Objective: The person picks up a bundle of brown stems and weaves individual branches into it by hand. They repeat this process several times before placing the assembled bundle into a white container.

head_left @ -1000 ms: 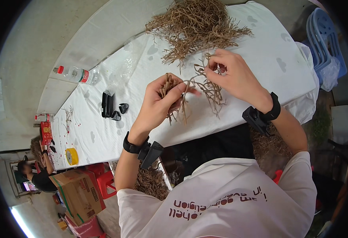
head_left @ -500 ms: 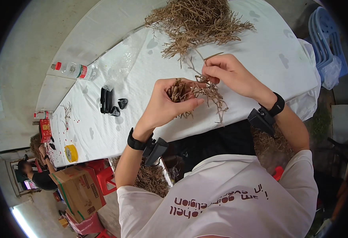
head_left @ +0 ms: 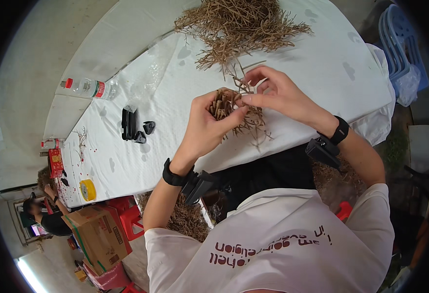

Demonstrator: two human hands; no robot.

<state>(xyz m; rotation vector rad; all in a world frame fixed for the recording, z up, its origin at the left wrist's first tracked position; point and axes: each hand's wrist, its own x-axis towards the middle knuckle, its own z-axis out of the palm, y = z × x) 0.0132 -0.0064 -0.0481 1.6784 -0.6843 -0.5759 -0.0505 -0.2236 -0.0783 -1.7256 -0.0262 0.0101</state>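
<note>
Over the white cloth [head_left: 322,73], both hands [head_left: 209,124] [head_left: 278,95] pinch a dry, wiry twig bundle [head_left: 236,115] — brittle, tangled.

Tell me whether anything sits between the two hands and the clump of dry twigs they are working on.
Nothing visible does. The left hand already grips the twig clump, and the right hand pinches its upper stems. The big twig pile lies farther back on the white table, apart from the hands.

My left hand [head_left: 209,124] and right hand [head_left: 278,95] have drawn the twig bundle [head_left: 234,112] closer to the dry twig pile [head_left: 239,24], tighter together.
</note>
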